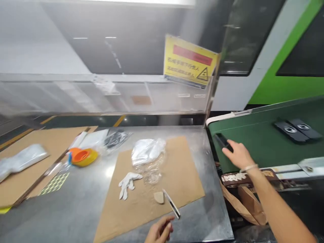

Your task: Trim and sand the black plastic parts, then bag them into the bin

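My right hand (239, 155) reaches over the near end of the green conveyor belt (255, 131). Its thumb and fingers close on one end of a small black rectangular part (222, 141). Low in the view, my left hand (160, 231) hovers by the table's front edge, fingers loosely curled and apart, holding nothing that I can see. Just beyond its fingertips lies a slim utility knife (172, 204). Beside the knife is a small tan wedge-shaped piece (159, 197), on a brown cardboard sheet (182, 168).
A white glove (128, 185) and clear plastic bags (148, 152) lie on the cardboard. Left on the metal table (81, 202) are orange and yellow plastic pieces (82, 156) and stacked cardboard (27, 162). Two black parts (297, 130) sit farther along the belt. A clear panel with a yellow sign (190, 62) stands behind.
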Motion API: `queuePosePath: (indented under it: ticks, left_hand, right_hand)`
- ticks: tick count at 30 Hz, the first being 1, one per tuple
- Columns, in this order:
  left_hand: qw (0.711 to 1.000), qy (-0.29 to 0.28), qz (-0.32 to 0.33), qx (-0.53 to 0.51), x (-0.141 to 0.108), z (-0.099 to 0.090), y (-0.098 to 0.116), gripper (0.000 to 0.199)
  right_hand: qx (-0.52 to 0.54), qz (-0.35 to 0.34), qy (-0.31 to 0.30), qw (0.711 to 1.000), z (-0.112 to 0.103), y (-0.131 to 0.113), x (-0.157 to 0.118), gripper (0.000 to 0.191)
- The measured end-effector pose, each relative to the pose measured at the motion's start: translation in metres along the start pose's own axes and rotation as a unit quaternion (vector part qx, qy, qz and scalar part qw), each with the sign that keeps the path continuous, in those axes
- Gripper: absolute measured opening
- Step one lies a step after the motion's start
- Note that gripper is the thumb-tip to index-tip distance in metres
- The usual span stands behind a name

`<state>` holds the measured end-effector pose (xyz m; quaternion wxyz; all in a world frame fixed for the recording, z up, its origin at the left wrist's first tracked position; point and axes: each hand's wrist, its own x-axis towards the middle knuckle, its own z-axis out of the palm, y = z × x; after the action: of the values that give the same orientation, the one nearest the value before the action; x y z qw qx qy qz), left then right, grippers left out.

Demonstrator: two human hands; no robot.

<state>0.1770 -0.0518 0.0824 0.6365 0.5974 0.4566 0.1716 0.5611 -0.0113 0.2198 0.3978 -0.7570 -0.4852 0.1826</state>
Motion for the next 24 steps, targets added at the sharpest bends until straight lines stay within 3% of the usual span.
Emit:
queuePosePath:
  ticks: [2,4,6,8,10,13,17,21,24]
  left_hand:
    - [0.995,0.044,-0.001,-0.090,0.003,-0.012,-0.001,0.061]
    - [0.980,0.087,0.027,-0.179,0.002,-0.025,0.006,0.062]
    - [0.955,0.093,0.051,-0.276,-0.004,-0.040,0.016,0.062]
    - [0.932,0.070,0.029,-0.355,-0.012,-0.057,0.023,0.061]
    - [0.912,0.073,-0.009,-0.404,-0.021,-0.073,0.025,0.057]
    - [0.907,0.146,-0.015,-0.394,-0.032,-0.095,0.018,0.052]
    - [0.947,0.222,0.034,-0.229,-0.043,-0.120,0.006,0.042]
    - [0.964,0.235,0.102,-0.076,-0.055,-0.141,0.004,0.032]
    - [0.961,0.235,0.143,-0.009,-0.063,-0.156,0.003,0.029]
  right_hand:
    - [0.091,-0.022,-0.115,0.989,0.058,-0.025,-0.041,0.051]
    - [0.180,-0.042,-0.233,0.955,0.122,-0.051,-0.092,0.059]
    - [0.240,-0.047,-0.322,0.915,0.183,-0.072,-0.141,0.073]
    - [0.262,-0.030,-0.360,0.895,0.232,-0.086,-0.178,0.082]
    - [0.255,-0.009,-0.379,0.890,0.268,-0.088,-0.197,0.085]
    - [0.203,0.014,-0.367,0.908,0.303,-0.070,-0.190,0.075]
    - [0.078,0.000,-0.307,0.949,0.343,-0.038,-0.160,0.046]
    - [-0.012,-0.054,-0.294,0.954,0.376,-0.029,-0.150,0.034]
    - [-0.034,-0.111,-0.296,0.948,0.378,-0.043,-0.151,0.029]
